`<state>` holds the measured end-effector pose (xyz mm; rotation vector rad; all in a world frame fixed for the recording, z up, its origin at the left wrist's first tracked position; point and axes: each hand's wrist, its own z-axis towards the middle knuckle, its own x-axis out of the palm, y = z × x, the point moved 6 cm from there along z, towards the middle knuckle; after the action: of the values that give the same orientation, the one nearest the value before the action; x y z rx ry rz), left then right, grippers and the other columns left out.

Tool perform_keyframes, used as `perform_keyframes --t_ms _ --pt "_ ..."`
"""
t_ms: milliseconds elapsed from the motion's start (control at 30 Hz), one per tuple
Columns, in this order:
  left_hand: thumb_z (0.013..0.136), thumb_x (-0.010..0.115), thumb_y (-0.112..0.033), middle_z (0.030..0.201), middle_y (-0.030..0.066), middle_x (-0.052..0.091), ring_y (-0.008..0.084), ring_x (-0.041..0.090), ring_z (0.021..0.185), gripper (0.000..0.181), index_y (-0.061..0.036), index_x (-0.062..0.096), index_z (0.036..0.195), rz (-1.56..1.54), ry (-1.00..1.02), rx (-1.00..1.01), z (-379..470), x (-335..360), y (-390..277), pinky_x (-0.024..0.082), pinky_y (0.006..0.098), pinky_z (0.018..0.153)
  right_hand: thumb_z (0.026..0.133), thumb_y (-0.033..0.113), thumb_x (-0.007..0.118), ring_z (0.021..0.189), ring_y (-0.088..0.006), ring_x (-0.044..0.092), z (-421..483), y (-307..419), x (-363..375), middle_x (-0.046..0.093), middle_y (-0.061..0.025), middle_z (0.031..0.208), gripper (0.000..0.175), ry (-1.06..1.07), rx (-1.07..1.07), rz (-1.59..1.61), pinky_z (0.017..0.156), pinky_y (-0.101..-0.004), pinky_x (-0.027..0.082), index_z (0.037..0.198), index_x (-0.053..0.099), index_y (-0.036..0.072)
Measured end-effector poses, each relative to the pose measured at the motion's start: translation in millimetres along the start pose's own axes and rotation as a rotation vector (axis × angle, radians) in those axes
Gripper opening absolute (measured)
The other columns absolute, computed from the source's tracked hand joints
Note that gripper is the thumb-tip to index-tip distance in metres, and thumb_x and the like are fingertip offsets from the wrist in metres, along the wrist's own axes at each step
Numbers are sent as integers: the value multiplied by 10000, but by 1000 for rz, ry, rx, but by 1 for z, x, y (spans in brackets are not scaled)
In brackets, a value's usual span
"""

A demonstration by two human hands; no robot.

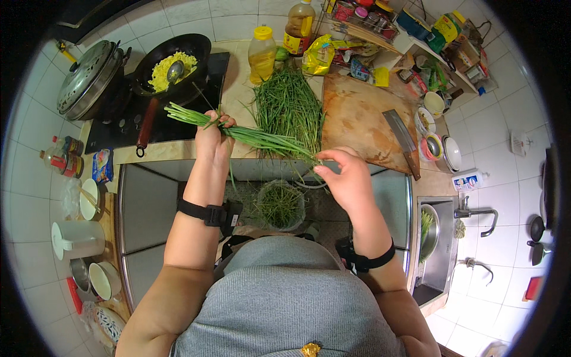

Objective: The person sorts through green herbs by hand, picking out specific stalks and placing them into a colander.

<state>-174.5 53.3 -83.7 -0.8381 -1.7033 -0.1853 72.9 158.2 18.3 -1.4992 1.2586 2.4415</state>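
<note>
My left hand (pixel 216 127) is closed around a bunch of green garlic chives (pixel 263 139), whose pale cut ends point to the left. At the bunch's right, leafy end, the thumb and fingers of my right hand (pixel 341 167) are apart beside the tips; whether they pinch any blades I cannot tell. Behind the held bunch a large heap of loose chives (pixel 287 105) lies on the counter. Below, a lined bin (pixel 281 206) holds green trimmings. A wooden cutting board (pixel 361 120) lies to the right, with a cleaver (pixel 402 136) on its right side.
A black wok (pixel 142 76) with scrambled egg and a ladle sits on the stove at the left, near a lidded pot (pixel 87 80). Oil bottles (pixel 262 56) stand behind the heap. At the right, a sink (pixel 439 272) holds a metal bowl (pixel 430 236) with greens.
</note>
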Motion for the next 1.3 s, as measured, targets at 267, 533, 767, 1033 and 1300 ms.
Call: perform_keyframes --t_ms 267,533,767,1033,1300 --pt "912 328 -105 763 71 373 146 342 575 85 -60 345 841 -29 -42 -39 -4 2 0 351 271 499 701 109 634 715 -205 601 1 -8 19 619 -89 793 184 63 224 206 643 -300 467 868 593 44" --pt "884 388 -86 722 63 380 148 357 575 94 -62 386 793 -76 5 -104 -5 -3 11 343 269 496 723 76 617 664 -162 598 4 -22 38 619 -92 734 136 39 229 387 601 -265 458 841 581 17" --pt "873 416 -96 689 59 378 148 344 559 79 -75 396 800 -69 40 -98 9 -14 6 324 268 484 760 21 570 614 -70 509 -1 -28 3 569 -7 688 34 -171 296 630 580 -206 423 788 560 4" --pt "877 411 -97 693 66 379 152 341 569 96 -74 400 784 -45 -30 -81 -1 -5 12 330 270 490 716 86 639 645 -107 564 -1 -1 20 609 -56 721 158 25 221 510 608 -227 451 845 593 8" --pt "855 446 -89 697 64 381 145 337 562 109 -74 403 756 -32 42 -103 1 -5 12 329 266 484 715 66 609 568 -116 526 -3 2 8 579 -67 649 73 9 164 381 537 -244 412 750 571 15"
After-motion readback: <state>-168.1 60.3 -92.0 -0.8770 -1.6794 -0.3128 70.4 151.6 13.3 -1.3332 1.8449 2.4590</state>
